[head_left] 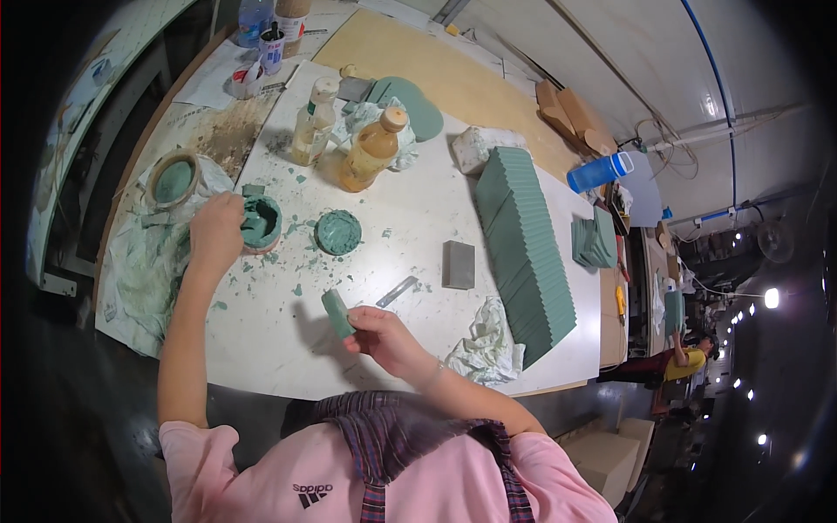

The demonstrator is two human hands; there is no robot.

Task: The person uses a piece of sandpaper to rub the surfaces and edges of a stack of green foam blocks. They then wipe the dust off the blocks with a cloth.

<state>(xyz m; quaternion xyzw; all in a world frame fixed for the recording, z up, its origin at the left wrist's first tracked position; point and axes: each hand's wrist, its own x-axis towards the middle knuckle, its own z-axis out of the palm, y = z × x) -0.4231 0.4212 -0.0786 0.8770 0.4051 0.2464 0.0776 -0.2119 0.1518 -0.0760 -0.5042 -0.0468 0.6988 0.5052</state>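
My left hand [218, 228] is closed at the left rim of a round tub [264, 237] of dark green paste. What its fingers grip, if anything, is hidden. In front of my body, my right hand [384, 336] pinches a small flat green piece [336, 314] between thumb and fingers, holding it tilted above the white board [270, 357]. A round lid [338, 233] smeared with the same green paste lies right of the tub. Between the lid and my right hand's side of the board is a thin metal blade [397, 292]. Beyond my left hand stands a bowl [174, 181] with green inside.
A long row of stacked green sheets [523, 253] stands at the right, beside a grey block [459, 265] and a crumpled cloth [488, 344]. Two bottles, one clear [315, 122] and one amber [370, 152], stand farther back. A stained cloth [144, 270] hangs over the left edge.
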